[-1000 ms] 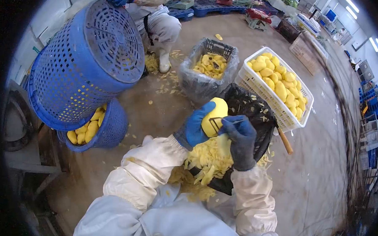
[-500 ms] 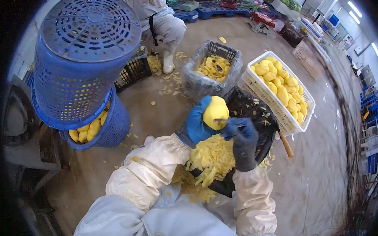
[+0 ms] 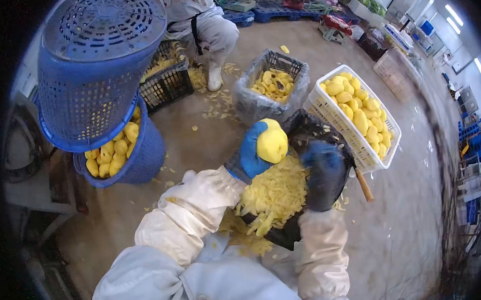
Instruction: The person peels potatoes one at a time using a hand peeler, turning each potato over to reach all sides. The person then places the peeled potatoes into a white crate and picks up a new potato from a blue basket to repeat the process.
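Note:
A peeled yellow potato point(image 3: 272, 141) sits in my left hand point(image 3: 251, 154), whose blue-gloved fingers are wrapped round it. My right hand point(image 3: 324, 174), in a dark blue glove, is curled just right of the potato and apart from it. Motion blurs its fingers; a peeler held there is hardly visible, though its thin shape showed against the potato a moment earlier. Beneath both hands lies a heap of pale yellow peelings point(image 3: 273, 199), piled on a black plastic bag point(image 3: 302, 127).
At right stands a white crate point(image 3: 381, 162) of peeled potatoes, with a wooden handle point(image 3: 364, 185) beside it. A lined basket point(image 3: 249, 102) of yellow pieces is ahead. Blue baskets point(image 3: 82, 98) stand at left. A co-worker's leg point(image 3: 216, 41) is near a black crate point(image 3: 168, 92).
My right hand has swung away from the potato, to the right and down. My left hand has turned the potato slightly. The view has shifted a little, showing more of the black crate.

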Available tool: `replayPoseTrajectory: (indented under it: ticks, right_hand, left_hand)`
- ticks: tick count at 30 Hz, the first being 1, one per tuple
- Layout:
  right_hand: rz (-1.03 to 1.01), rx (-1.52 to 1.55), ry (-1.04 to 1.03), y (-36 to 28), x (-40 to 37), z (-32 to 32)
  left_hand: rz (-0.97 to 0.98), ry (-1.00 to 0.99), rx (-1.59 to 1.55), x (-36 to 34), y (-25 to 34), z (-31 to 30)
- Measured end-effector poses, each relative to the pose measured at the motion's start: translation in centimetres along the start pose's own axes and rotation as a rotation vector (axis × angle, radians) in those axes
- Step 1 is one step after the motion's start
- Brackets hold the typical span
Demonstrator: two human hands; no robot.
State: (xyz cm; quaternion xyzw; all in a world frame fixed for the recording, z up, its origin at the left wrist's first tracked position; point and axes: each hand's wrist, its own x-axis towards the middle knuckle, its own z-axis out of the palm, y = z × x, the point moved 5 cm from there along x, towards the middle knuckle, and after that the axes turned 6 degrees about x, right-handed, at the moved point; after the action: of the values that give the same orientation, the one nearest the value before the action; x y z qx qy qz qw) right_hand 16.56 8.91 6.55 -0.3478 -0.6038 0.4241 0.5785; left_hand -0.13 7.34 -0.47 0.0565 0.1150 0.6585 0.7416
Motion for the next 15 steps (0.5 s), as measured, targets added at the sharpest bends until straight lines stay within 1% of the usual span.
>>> replayPoseTrajectory:
  ticks: [1,2,4,5,6,7,8,10,11,12,14,15]
  right_hand:
    - [0.203,0.213,-0.042,2.1,-2.4,2.4]
    - [0.21,0.228,-0.104,0.5,-3.1,3.9]
    - [0.159,0.198,0.07,1.7,-0.5,0.9]
    - [0.157,0.196,0.064,2.0,0.0,-0.3]
    - [-0.037,-0.014,0.08,0.7,0.6,-1.1]
    - [-0.234,-0.226,0.102,-0.5,0.8,-1.3]
    - [-0.239,-0.228,0.102,-0.5,-0.1,-0.6]
    - [0.264,0.213,-0.09,0.2,-2.9,3.7]
    - [0.361,0.275,-0.069,2.0,-1.9,2.3]
    - [0.146,0.082,0.074,2.2,-0.4,0.1]
    - [0.203,0.33,0.215,5.3,1.3,-3.9]
    - [0.197,0.336,0.217,4.9,1.1,-3.3]
  left_hand:
    - [-0.004,-0.001,0.002,0.1,-0.1,0.0]
    - [-0.029,-0.029,0.038,0.1,-0.4,0.0]
    - [-0.051,-0.053,0.065,-0.4,-0.8,0.1]
    - [-0.043,0.029,0.095,-0.6,-0.8,0.0]
    - [-0.04,0.113,0.132,-0.9,-0.7,-0.2]
    - [-0.06,0.021,0.12,-0.7,-0.6,0.3]
    - [-0.06,0.015,0.119,-0.3,-0.6,0.0]
    - [-0.05,0.042,0.103,-0.1,-0.8,-0.5]
    - [0.027,0.019,0.259,-0.3,-0.9,-0.3]
    - [0.022,0.022,0.259,-0.5,-0.8,-0.3]
    - [-0.145,-0.04,0.093,-0.9,-1.2,0.3]
    - [-0.168,-0.081,0.075,-1.0,-0.8,0.9]
